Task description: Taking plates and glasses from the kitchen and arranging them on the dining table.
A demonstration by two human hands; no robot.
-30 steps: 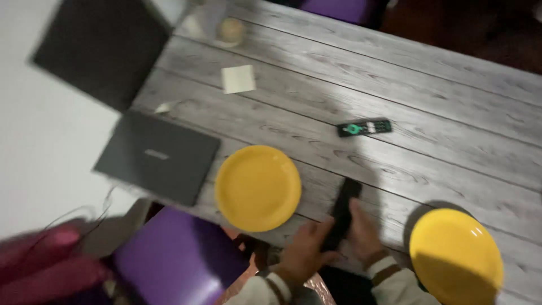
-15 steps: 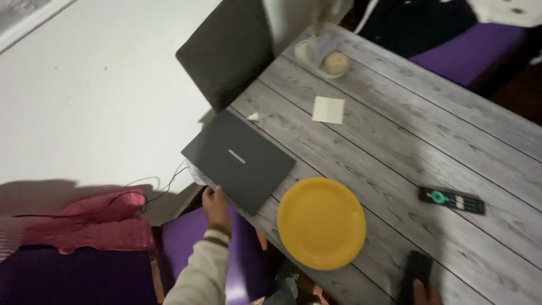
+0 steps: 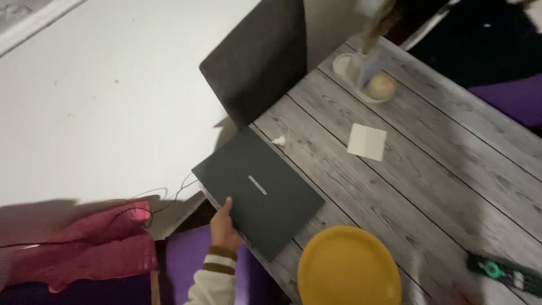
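**Left hand on closed laptop at bench edge**

The left hand reaches up from the lower middle of the view, forearm in a pale sleeve with a striped cuff. Its thumb lies on top of the closed dark laptop and the fingers curl under the near edge, so the hand grips the laptop at that edge. The right hand is out of view.

The laptop lies flat at the left edge of the bench, one corner overhanging, set at an angle to the planks. The bench top is grey wood-grain boards. Just beside the laptop, toward the viewer, sits a yellow plate. Farther along lie a pale square paper, a small dish holding a round object, and a dark remote at the right edge.

A dark chair back stands against the bench end. The floor is pale. A thin cable runs to a pink cloth; a purple seat lies below the hand.
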